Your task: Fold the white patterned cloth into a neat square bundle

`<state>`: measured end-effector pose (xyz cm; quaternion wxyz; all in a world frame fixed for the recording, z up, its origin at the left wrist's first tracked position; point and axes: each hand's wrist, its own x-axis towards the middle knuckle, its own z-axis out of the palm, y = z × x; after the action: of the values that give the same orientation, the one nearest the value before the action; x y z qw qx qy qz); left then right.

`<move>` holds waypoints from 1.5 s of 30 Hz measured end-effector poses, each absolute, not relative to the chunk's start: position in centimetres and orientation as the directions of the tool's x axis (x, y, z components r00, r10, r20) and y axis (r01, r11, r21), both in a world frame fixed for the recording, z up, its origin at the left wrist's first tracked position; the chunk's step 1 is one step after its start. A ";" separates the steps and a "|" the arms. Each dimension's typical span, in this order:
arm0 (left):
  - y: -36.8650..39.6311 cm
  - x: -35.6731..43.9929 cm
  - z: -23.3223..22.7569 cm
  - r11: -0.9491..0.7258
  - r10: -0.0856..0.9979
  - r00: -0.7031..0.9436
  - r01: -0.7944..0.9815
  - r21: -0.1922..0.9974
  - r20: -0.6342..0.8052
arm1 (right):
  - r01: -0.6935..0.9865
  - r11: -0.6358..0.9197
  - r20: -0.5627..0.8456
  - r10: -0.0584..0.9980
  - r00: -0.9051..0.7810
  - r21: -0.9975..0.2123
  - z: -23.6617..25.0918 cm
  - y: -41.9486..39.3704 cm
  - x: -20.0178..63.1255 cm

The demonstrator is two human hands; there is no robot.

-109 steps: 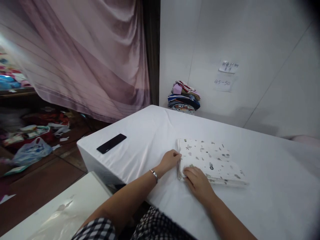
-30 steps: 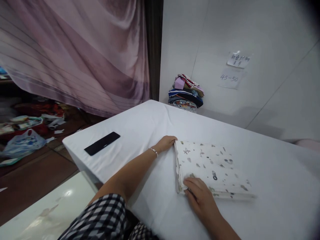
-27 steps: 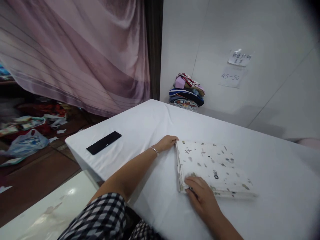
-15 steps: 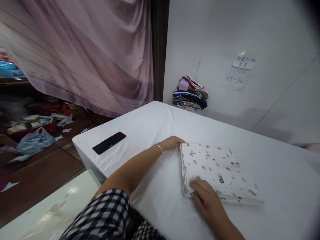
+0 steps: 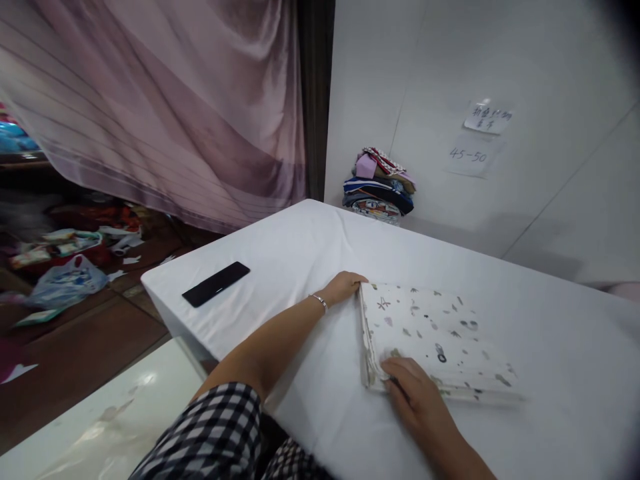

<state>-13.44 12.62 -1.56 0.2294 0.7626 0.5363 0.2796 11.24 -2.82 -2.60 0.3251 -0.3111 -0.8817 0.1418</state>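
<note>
A folded white cloth printed with small grey, green and brown motifs lies flat on the white-covered table. Its far left corner is pinched by my left hand, which wears a silver bracelet. At the near edge, towards the left, my right hand grips the layers, fingers on top and thumb low at the side. Something small and dark shows beside the right thumb; I cannot make out what it is. Several stacked layers show along the cloth's left side.
A black phone-like slab lies on the table at left. Beyond the far edge, folded clothes are stacked against the wall. A pink curtain hangs behind. Plastic bags lie on the floor at left.
The camera view has shifted very slightly. Both hands keep hold of the cloth at the same places, and the cloth lies as before.
</note>
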 end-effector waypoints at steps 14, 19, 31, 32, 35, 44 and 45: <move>12.4 -12.9 -1.9 -0.276 0.960 0.169 0.696 0.663 0.222 | 0.478 0.707 0.535 0.707 -0.462 -0.521 -2.6 -2.8 11.8; 12.5 -12.8 -1.9 -0.263 0.964 0.159 0.691 0.673 0.214 | 0.458 0.682 0.518 0.731 -0.443 -0.571 -2.4 -2.8 11.9; 12.4 -13.3 -0.5 -0.298 0.947 0.293 0.647 0.701 0.132 | 0.428 0.583 0.447 0.809 -0.380 -0.691 -2.4 -2.9 11.7; 12.1 -13.3 -0.4 -0.309 0.942 0.308 0.644 0.700 0.133 | 0.423 0.577 0.441 0.813 -0.379 -0.699 -2.3 -2.9 11.6; 11.2 -13.6 -0.2 -0.339 0.931 0.330 0.630 0.699 0.155 | 0.410 0.557 0.428 0.826 -0.367 -0.723 -2.1 -3.0 11.5; 10.5 -13.8 -0.3 -0.473 0.877 0.435 0.696 0.541 0.206 | 0.435 0.609 0.482 0.792 -0.375 -0.663 -2.6 -3.1 11.4; 10.7 -13.7 -0.3 -0.476 0.875 0.434 0.699 0.534 0.213 | 0.443 0.623 0.494 0.782 -0.380 -0.645 -2.6 -3.1 11.5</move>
<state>-13.69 10.74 -0.26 0.1867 0.8259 0.4765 0.2366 11.46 -3.13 -2.63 0.4061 -0.3810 -0.8040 0.2087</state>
